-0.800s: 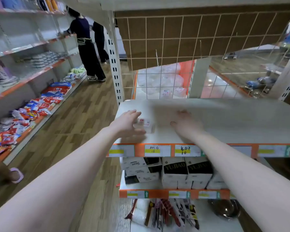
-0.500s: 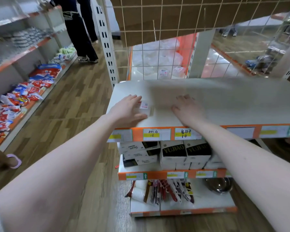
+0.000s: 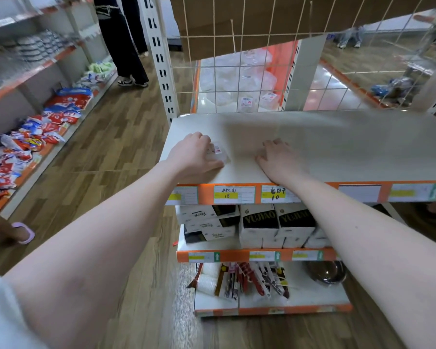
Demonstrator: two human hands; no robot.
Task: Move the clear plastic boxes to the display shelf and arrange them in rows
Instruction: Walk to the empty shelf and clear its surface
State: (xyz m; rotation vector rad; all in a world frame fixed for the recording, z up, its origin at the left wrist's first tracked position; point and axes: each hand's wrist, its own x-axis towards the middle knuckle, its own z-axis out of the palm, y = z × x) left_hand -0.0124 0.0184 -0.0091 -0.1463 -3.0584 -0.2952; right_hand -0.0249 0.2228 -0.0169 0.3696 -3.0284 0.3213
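A small clear plastic box (image 3: 219,154) with a white and red label sits near the front left corner of the grey display shelf (image 3: 342,147). My left hand (image 3: 190,157) lies over its left side, fingers curled round it and thumb at its front. My right hand (image 3: 278,159) rests on the bare shelf a little to the right, fingers loosely bent, holding nothing. More clear plastic boxes (image 3: 237,79) lie on a lower surface behind the wire grid.
A wire grid (image 3: 262,71) backs the shelf, and an upright post (image 3: 160,59) stands at its left. Boxed goods (image 3: 259,222) fill the shelf below. A person (image 3: 122,39) stands in the aisle to the left, beside shelves of packets (image 3: 48,122).
My left hand's fingers have curled closer round the box. My right hand's fingers have bent slightly. The view has tilted downward, showing more of the lower shelves.
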